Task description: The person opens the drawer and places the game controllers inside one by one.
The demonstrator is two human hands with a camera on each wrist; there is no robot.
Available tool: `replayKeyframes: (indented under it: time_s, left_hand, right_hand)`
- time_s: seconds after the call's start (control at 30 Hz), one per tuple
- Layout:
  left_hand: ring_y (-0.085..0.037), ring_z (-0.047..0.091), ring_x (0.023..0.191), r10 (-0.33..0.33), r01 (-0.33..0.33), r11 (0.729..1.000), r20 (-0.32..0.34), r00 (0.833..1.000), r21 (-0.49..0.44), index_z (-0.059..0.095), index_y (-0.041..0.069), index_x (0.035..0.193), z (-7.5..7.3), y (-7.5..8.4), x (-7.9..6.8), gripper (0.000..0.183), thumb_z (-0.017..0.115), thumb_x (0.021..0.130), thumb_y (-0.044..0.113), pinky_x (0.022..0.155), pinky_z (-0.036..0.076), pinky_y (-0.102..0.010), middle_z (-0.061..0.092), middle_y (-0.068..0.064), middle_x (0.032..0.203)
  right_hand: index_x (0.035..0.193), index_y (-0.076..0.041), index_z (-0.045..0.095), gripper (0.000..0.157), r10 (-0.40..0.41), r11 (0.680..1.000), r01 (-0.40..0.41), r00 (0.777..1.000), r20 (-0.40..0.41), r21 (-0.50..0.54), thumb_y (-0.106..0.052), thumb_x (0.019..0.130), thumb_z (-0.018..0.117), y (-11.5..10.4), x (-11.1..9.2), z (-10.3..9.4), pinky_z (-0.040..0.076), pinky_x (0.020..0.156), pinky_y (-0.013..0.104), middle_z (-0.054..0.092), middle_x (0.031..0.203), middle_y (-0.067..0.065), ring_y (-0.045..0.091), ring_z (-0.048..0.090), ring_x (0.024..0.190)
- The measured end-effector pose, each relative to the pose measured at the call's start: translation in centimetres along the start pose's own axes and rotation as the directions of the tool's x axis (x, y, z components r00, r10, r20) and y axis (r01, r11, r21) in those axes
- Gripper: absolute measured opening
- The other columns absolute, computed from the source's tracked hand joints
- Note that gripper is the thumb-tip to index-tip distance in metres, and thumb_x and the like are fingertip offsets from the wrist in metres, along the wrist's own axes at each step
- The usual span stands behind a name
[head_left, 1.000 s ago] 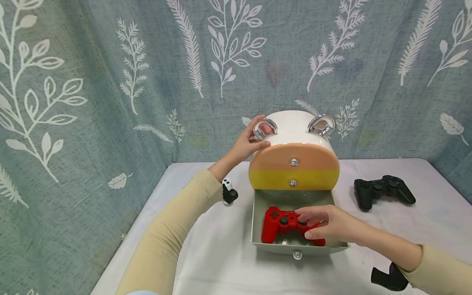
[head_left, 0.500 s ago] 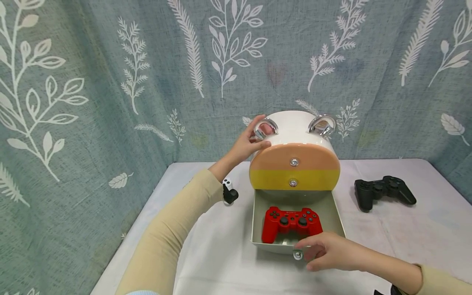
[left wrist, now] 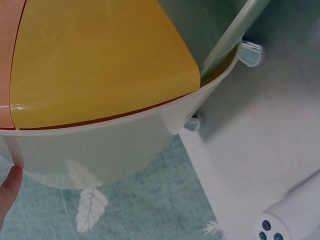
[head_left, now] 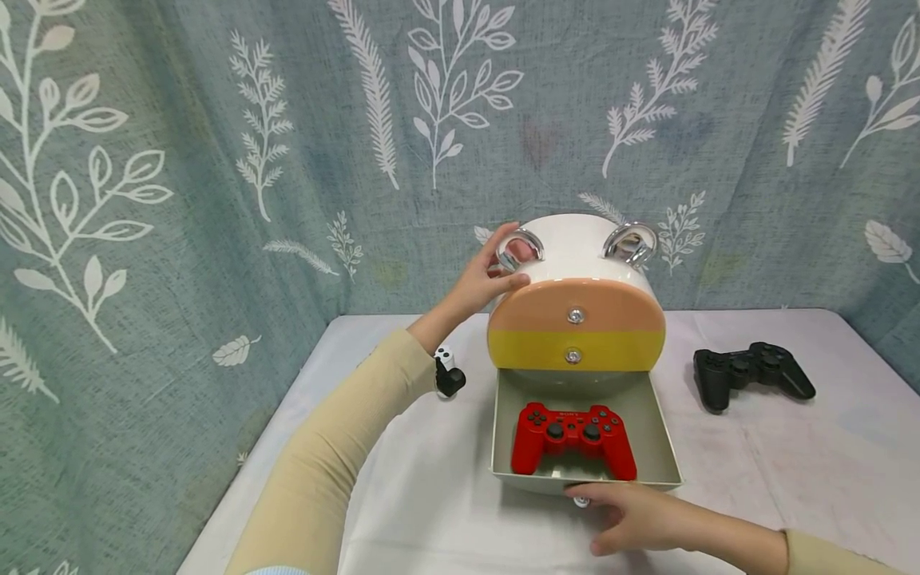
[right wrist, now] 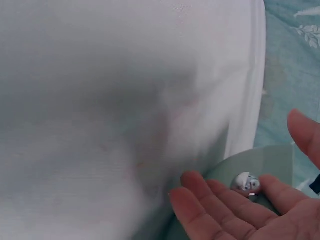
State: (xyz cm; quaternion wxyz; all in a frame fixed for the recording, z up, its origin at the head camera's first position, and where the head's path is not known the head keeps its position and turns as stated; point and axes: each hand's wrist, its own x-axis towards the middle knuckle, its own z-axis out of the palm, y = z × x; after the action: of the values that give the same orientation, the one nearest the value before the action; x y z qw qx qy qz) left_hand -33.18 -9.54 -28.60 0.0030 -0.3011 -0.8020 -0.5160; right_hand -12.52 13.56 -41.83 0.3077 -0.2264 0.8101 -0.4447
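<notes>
My left hand [head_left: 480, 281] is laid on the upper left of the rounded cabinet [head_left: 535, 307], thumb and forefinger extended and apart, not clenched; the other fingers go behind the left silver loop [head_left: 535, 239], so can't make out how they lie. Left wrist view catches just one digit, cut off at the frame edge, touching the cabinet's pale side. My right hand [head_left: 632, 515] is at the front of the pulled-out bottom drawer [head_left: 654, 447], fingers loose and mostly straight, thumb well apart, nothing gripped. Forefinger partly covers the clear knob [right wrist: 246, 185] in the head view; right wrist view shows the knob beside my fingers, but whether I'm touching it, can't tell. That view cuts off the palm, and the dark area past my fingertips is blurry. Red controller [head_left: 573, 427] is inside the drawer, lying face up, grips toward the drawer front, fully visible from the head camera and clear of both hands. Black controller [head_left: 755, 369] lies on the table [head_left: 424, 511], right of the cabinet. White controller [head_left: 444, 358] is left of it, mostly hidden by my left sleeve [head_left: 341, 447] and a small black lump [head_left: 450, 382] I can't identify; left wrist view has only its buttoned end, cut off at the corner. Right sleeve [head_left: 819, 555] runs out of frame.
</notes>
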Motion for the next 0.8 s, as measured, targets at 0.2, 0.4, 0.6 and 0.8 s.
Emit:
replayKeyframes:
  time_s: [0.2, 0.4, 0.6, 0.8]
  left_hand:
    - [-0.027, 0.036, 0.127, 0.024, -0.024, 1.000, -0.007, 1.000, 0.016, 0.023, 0.025, 0.146, -0.11, -0.03, -0.12, 0.075, 0.066, 0.085, 0.019, 0.102, 0.033, -0.046, 0.021, -0.002, 0.151]
    - [-0.025, 0.037, 0.126, 0.019, -0.018, 1.000, -0.008, 1.000, 0.022, 0.024, 0.030, 0.145, -0.06, -0.11, -0.19, 0.075, 0.067, 0.084, 0.023, 0.103, 0.033, -0.043, 0.021, 0.000, 0.151]
    - [-0.024, 0.038, 0.125, 0.016, -0.016, 1.000, -0.007, 1.000, 0.023, 0.024, 0.030, 0.145, 0.03, -0.17, -0.13, 0.074, 0.066, 0.085, 0.020, 0.102, 0.034, -0.044, 0.022, 0.000, 0.150]
    - [-0.026, 0.035, 0.128, 0.006, -0.005, 1.000, -0.009, 1.000, 0.023, 0.022, 0.029, 0.146, 0.05, -0.18, 0.01, 0.075, 0.064, 0.086, 0.014, 0.104, 0.032, -0.045, 0.020, 0.000, 0.151]
  right_hand:
    - [0.126, -0.008, 0.055, 0.058, 0.033, 0.999, -0.033, 0.999, -0.012, -0.022, -0.014, 0.073, 0.076, 0.01, 0.09, 0.10, 0.048, 0.072, 0.035, 0.057, 0.114, 0.011, 0.023, 0.053, 0.088]
    - [0.125, -0.006, 0.056, 0.054, -0.007, 0.999, 0.006, 1.000, -0.020, -0.048, -0.013, 0.074, 0.075, 0.10, 0.19, 0.10, 0.050, 0.076, 0.039, 0.059, 0.115, 0.013, 0.025, 0.056, 0.091]
    - [0.122, -0.006, 0.059, 0.045, -0.034, 0.999, 0.034, 0.999, -0.032, -0.017, -0.014, 0.079, 0.070, -0.15, 0.08, -0.42, 0.050, 0.080, 0.044, 0.061, 0.114, 0.014, 0.031, 0.059, 0.097]
    - [0.115, -0.001, 0.063, 0.035, -0.120, 0.993, 0.117, 0.985, -0.122, -0.030, -0.015, 0.083, 0.066, -0.23, 0.20, -0.75, 0.052, 0.073, 0.026, 0.064, 0.108, 0.013, 0.013, 0.062, 0.087]
